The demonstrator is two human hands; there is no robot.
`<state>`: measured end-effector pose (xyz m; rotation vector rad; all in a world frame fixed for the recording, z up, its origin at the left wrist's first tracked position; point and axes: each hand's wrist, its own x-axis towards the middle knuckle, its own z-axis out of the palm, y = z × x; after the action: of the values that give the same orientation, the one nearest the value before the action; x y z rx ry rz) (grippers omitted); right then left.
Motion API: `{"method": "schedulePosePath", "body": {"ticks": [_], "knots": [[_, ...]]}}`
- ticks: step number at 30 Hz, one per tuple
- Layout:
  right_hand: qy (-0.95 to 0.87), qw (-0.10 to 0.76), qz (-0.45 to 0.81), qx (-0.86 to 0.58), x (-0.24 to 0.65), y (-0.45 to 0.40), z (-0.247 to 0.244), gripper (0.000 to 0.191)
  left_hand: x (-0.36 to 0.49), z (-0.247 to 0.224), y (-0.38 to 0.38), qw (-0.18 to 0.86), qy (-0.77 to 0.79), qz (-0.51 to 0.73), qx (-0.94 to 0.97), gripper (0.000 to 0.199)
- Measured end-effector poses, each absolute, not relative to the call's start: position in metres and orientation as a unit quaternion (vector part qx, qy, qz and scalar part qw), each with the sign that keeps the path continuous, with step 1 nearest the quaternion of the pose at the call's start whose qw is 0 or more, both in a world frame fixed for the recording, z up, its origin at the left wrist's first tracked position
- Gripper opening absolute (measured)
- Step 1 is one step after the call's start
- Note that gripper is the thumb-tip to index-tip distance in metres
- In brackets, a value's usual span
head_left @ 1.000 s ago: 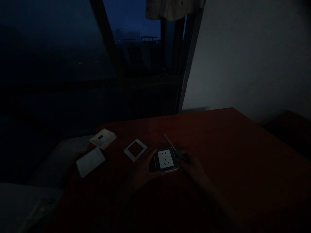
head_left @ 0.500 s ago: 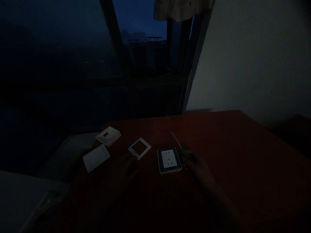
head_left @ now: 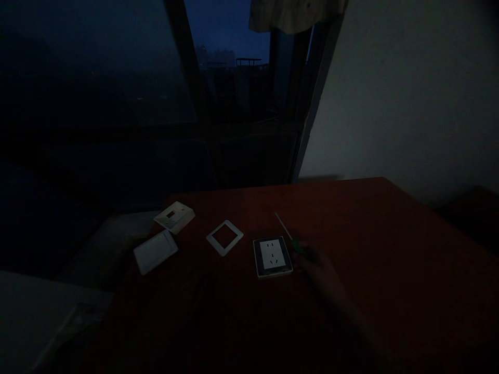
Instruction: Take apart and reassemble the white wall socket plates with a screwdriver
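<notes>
Dim evening light fills a room where a dark-framed window [head_left: 97,83], with blue dusk and building outlines outside, stands beside a plain pale wall [head_left: 413,93]. Below them is a reddish-brown table [head_left: 370,249], its far edge toward the window. Past the table's left edge, low down, is a pale surface [head_left: 42,306] too dark to identify. Part of a curtain [head_left: 298,15] hangs at the top of the window. On the table, the right hand [head_left: 317,265] is closed around the green handle of a screwdriver [head_left: 297,245], whose thin shaft points toward the far edge. The left hand [head_left: 197,285] is nearly lost in shadow; whether it is open or closed cannot be told. Just left of the right hand, a socket [head_left: 273,256] lies face up, white with a dark border. A white plate [head_left: 156,253] lies along the left edge. Close beyond it, by the far left corner, is a box [head_left: 178,221] with a small rectangular opening. Between these and the socket lies a square, hollow frame [head_left: 217,244].
</notes>
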<state>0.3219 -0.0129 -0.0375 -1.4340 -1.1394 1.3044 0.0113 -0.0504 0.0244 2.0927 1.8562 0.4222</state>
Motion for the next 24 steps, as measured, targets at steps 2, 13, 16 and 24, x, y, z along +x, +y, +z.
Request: {"method": "schedulePosePath", "body": {"ticks": [2,13,16,24], "knots": [[-0.456,0.430,0.525,-0.576,0.322,-0.013,-0.038,0.034,0.015,0.024,-0.051,0.156,0.646,0.151,0.732,0.028],[-0.457,0.448,0.525,-0.561,0.322,-0.012,-0.043,0.028,0.045,0.011,-0.037,0.169,0.612,0.175,0.752,0.015],[-0.453,0.452,0.529,-0.557,0.322,-0.011,-0.045,0.029,0.067,0.014,-0.024,0.201,0.568,0.203,0.772,0.009],[-0.445,0.459,0.529,-0.558,0.321,-0.010,-0.050,0.032,0.110,0.017,0.009,0.229,0.471,0.208,0.826,0.009]]}}
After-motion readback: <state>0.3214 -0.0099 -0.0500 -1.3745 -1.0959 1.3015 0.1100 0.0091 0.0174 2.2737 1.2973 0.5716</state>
